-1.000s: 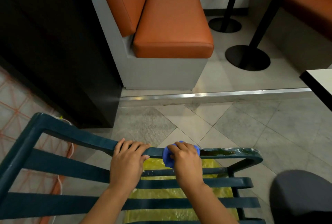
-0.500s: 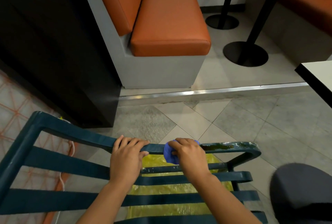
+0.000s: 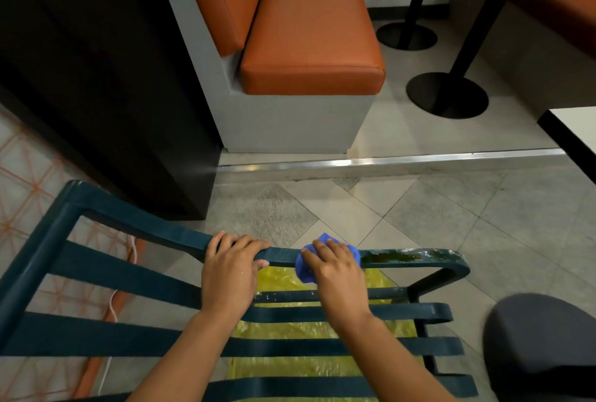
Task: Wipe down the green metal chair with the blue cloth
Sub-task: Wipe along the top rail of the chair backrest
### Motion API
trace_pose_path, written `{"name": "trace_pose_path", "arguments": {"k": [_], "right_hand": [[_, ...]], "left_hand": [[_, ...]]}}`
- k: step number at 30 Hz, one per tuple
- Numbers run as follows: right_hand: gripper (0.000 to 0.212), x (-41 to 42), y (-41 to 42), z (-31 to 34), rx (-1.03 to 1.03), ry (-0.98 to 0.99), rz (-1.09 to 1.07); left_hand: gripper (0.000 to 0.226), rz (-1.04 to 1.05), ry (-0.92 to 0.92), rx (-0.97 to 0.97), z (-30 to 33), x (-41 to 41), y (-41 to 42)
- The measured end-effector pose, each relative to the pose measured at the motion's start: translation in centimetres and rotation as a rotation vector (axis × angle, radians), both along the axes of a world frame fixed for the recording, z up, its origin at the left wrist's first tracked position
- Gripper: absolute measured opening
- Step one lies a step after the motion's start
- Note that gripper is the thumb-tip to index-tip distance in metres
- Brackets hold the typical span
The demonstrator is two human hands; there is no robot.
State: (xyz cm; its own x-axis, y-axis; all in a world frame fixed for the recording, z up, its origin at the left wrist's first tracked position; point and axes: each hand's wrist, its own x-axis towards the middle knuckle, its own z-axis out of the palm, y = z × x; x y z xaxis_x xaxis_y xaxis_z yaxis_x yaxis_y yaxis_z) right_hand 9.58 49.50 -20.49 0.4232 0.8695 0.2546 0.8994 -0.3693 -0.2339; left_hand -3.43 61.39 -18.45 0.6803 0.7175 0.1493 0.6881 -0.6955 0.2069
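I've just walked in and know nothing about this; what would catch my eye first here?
Probably the two hands at the bottom centre: the left hand grips the top rail of a green metal chair, while the right hand presses a blue cloth on that rail. Behind them, at the top, sits a bright orange booth seat, and a yellow plastic sheet shows through the chair's slats.

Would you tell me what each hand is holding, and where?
The left hand grips the chair's top rail near its middle. The right hand presses the bunched blue cloth onto that rail.

The right hand (image 3: 338, 272) hides most of the blue cloth (image 3: 304, 268).
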Motion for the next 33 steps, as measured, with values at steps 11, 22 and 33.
{"name": "trace_pose_path", "arguments": {"k": [11, 22, 33], "right_hand": [[0.057, -0.4, 1.2, 0.7, -0.011, 0.074, 0.051], [0.068, 3.2, -1.7, 0.4, -0.137, 0.083, 0.050], [0.038, 3.3, -3.6, 5.0, -0.073, 0.653, 0.092]], "left_hand": [[0.030, 0.004, 0.010, 0.005, 0.1, 0.2, -0.1], [0.027, -0.017, 0.000, -0.022, 0.3, 0.0, -0.1], [0.084, -0.175, 0.144, -0.355, 4.0, 2.4, -4.3]]}}
